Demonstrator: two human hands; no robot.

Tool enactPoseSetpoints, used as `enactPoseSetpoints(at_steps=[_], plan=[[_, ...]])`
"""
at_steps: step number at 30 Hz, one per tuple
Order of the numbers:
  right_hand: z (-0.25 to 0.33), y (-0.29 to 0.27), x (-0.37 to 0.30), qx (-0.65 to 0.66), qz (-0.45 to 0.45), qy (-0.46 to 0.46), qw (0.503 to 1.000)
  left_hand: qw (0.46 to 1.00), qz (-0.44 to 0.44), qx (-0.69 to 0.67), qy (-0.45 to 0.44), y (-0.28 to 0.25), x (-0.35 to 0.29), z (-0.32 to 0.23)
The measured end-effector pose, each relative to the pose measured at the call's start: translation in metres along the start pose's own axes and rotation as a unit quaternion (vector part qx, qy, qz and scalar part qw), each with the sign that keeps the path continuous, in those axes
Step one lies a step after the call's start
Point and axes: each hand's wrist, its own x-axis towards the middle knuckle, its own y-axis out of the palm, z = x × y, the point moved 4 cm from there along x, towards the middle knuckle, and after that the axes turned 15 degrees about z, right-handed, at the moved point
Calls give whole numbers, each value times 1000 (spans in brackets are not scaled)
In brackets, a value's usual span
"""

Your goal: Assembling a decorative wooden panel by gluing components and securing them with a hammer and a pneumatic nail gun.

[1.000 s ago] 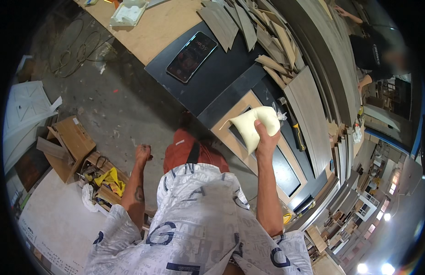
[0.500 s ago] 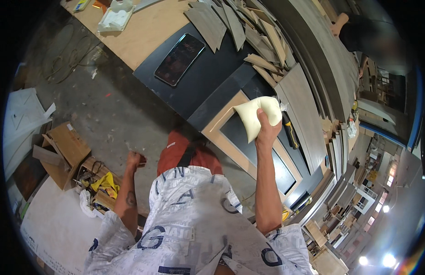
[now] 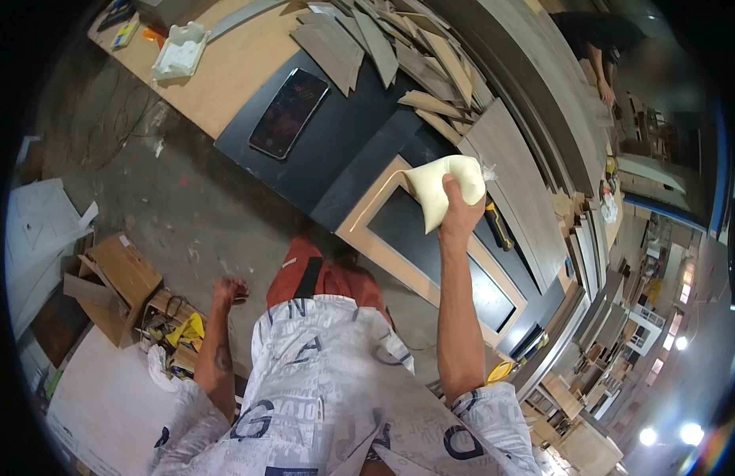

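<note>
My right hand (image 3: 461, 208) is wrapped round a soft plastic bag of cream-coloured glue (image 3: 437, 184), its knotted end up by my fingers. The bag's left corner tips down over a wooden frame (image 3: 399, 252) set on black panels. A thin pale bead of glue (image 3: 375, 193) runs along the frame's left end up to that corner. Low on the left, away from the bench, hangs my left hand (image 3: 229, 292), fingers curled with nothing visible in them. A yellow-and-black handled tool (image 3: 499, 227) lies just right of the frame.
A phone (image 3: 290, 113) lies on the black panel (image 3: 256, 170). Grey wood offcuts (image 3: 431, 71) and long boards pile up behind. A white tray (image 3: 179, 52) stands at the far left of the bench. Cardboard boxes (image 3: 120, 270) are at left; another person (image 3: 601, 55) is at far right.
The bag's corner has shifted slightly left over the frame, and the glue bead runs up to it. The view has moved a little, and the other person's arm has moved.
</note>
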Motion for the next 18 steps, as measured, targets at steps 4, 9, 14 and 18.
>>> enactPoseSetpoints(at_steps=[4,9,14,18], plan=[[0,-10,-9,-18,-11,-11,1000,1000,-11,-6,15,-4,1,-4],[1,-35,-22,-32,-35,-5,999,996,-29,80,-7,6,0,-10],[6,-64,-36,-12,-58,-6,998,991,-23,130,0,23,-10,-2],[-1,-99,-46,-8,-70,-1,997,962,-55,266,-22,55,-26,-14]])
